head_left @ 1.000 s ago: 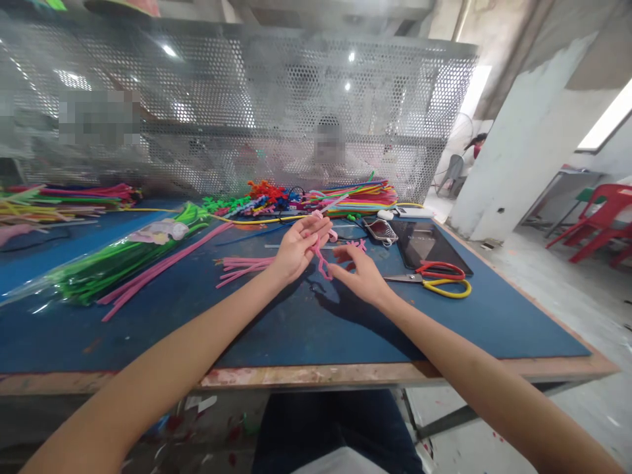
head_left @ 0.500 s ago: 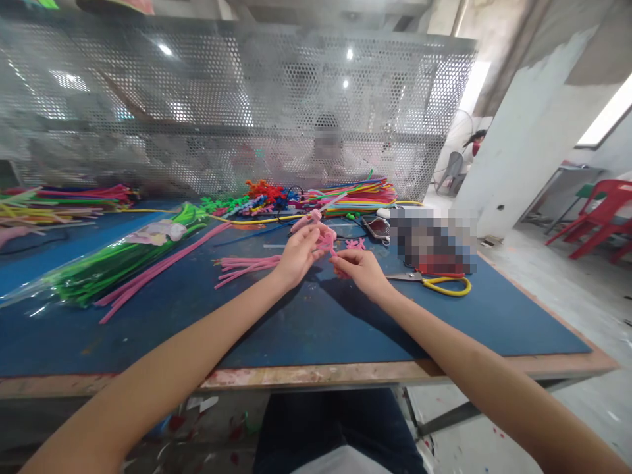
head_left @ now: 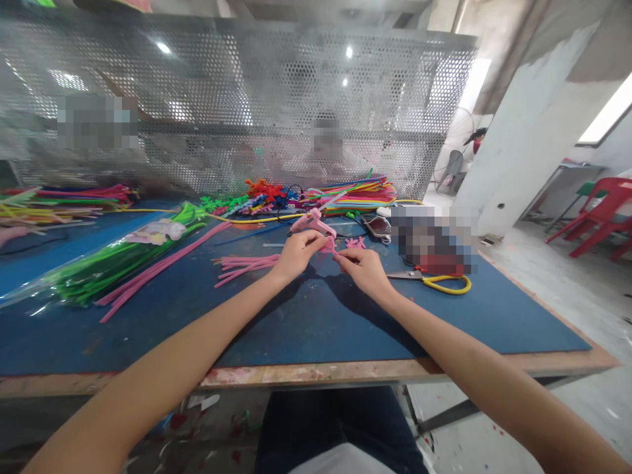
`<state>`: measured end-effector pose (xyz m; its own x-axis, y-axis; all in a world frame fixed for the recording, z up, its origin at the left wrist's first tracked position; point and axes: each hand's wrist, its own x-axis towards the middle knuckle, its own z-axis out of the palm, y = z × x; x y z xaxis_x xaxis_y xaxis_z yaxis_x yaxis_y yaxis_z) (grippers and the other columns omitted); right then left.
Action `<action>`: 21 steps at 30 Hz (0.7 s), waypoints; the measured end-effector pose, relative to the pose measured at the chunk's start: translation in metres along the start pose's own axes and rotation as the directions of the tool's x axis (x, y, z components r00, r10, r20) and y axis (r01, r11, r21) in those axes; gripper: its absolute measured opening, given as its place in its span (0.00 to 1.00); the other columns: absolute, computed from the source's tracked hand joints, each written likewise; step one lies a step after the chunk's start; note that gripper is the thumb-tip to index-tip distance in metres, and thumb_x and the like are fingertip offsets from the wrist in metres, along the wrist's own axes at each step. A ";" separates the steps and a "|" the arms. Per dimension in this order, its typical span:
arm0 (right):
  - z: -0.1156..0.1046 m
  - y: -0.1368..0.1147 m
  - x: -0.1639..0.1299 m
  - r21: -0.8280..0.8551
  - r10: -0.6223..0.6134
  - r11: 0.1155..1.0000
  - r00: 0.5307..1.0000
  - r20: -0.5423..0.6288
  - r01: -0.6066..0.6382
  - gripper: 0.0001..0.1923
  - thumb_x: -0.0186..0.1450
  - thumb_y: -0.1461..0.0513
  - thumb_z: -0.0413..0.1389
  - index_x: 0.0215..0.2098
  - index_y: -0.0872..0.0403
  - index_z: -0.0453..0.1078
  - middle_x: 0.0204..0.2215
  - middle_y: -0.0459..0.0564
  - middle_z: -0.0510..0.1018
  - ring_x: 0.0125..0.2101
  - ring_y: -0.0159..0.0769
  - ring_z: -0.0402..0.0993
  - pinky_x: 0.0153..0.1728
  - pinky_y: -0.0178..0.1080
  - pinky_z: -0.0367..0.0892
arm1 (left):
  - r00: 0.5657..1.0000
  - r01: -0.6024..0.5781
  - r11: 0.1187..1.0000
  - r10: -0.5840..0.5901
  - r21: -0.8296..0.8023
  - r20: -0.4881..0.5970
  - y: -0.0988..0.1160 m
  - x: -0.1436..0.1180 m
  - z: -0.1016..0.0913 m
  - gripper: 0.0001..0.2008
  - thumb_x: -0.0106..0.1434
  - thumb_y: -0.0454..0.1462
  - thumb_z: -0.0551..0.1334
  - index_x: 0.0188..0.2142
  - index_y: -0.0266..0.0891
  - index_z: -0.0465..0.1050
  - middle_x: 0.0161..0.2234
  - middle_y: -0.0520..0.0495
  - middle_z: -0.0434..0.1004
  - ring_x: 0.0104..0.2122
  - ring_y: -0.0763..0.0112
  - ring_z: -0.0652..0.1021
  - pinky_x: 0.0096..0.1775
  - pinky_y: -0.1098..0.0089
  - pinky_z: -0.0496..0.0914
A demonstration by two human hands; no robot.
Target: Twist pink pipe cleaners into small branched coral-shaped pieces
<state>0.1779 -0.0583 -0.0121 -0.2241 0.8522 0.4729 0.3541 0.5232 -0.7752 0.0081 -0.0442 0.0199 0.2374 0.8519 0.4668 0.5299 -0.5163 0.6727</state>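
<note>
Your left hand [head_left: 297, 255] and right hand [head_left: 364, 268] pinch a curled pink fuzzy stem [head_left: 328, 246] between them, above the blue surface [head_left: 306, 329]. Just beyond is a pink glue gun [head_left: 309, 221]; loose pink stems [head_left: 247, 265] lie to the left, and scissors [head_left: 417, 274] to the right.

Through the head camera I see the left hand [head_left: 297, 255] and right hand [head_left: 364, 266] pinching a small pink piece [head_left: 328, 247] above the blue tabletop [head_left: 306, 329]. A pink glue gun [head_left: 315, 222] lies just beyond; I spot scissors [head_left: 415, 275] near the right wrist.
</note>
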 end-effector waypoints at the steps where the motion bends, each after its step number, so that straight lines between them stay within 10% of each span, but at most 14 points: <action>1: 0.000 0.000 0.000 -0.014 -0.007 1.000 1.000 0.000 0.007 0.13 0.59 0.58 0.52 0.24 0.57 0.73 0.15 0.45 0.69 0.19 0.30 0.62 0.21 0.32 0.55 | 1.000 -0.002 1.000 0.002 0.015 0.014 0.000 0.000 -0.001 0.17 0.59 0.47 0.54 0.26 0.35 0.71 0.22 0.53 0.68 0.24 0.74 0.66 0.28 0.73 0.58; 12: 0.001 -0.001 0.002 0.154 0.090 0.983 0.995 0.047 -0.097 0.12 0.57 0.57 0.52 0.27 0.57 0.71 0.20 0.46 0.73 0.20 0.30 0.66 0.22 0.32 0.59 | 0.994 -0.069 0.995 0.062 0.075 0.085 0.005 -0.008 0.008 0.16 0.60 0.45 0.54 0.26 0.35 0.71 0.24 0.52 0.71 0.26 0.72 0.69 0.31 0.72 0.60; 16: 0.001 0.000 0.004 0.440 0.224 0.861 0.967 0.123 -0.255 0.14 0.55 0.52 0.55 0.28 0.56 0.69 0.20 0.44 0.72 0.21 0.29 0.68 0.23 0.32 0.61 | 0.992 0.089 0.973 -0.067 -0.214 0.105 0.000 -0.005 0.010 0.18 0.59 0.47 0.54 0.24 0.35 0.70 0.23 0.51 0.70 0.26 0.72 0.70 0.32 0.72 0.63; 21: 0.001 -0.007 0.001 0.597 0.243 0.707 0.923 0.299 -0.379 0.18 0.49 0.50 0.61 0.28 0.57 0.68 0.20 0.43 0.72 0.20 0.26 0.68 0.23 0.31 0.62 | 0.927 0.366 0.738 -0.234 -0.567 0.293 -0.002 -0.004 0.009 0.15 0.51 0.46 0.64 0.33 0.37 0.73 0.30 0.49 0.74 0.29 0.72 0.73 0.33 0.71 0.67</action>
<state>0.1747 -0.0607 -0.0066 -0.3923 0.9115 0.1231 -0.2068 0.0430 -0.9774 0.0133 -0.0456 0.0115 0.3346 0.9363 0.1070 0.0167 -0.1195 0.9927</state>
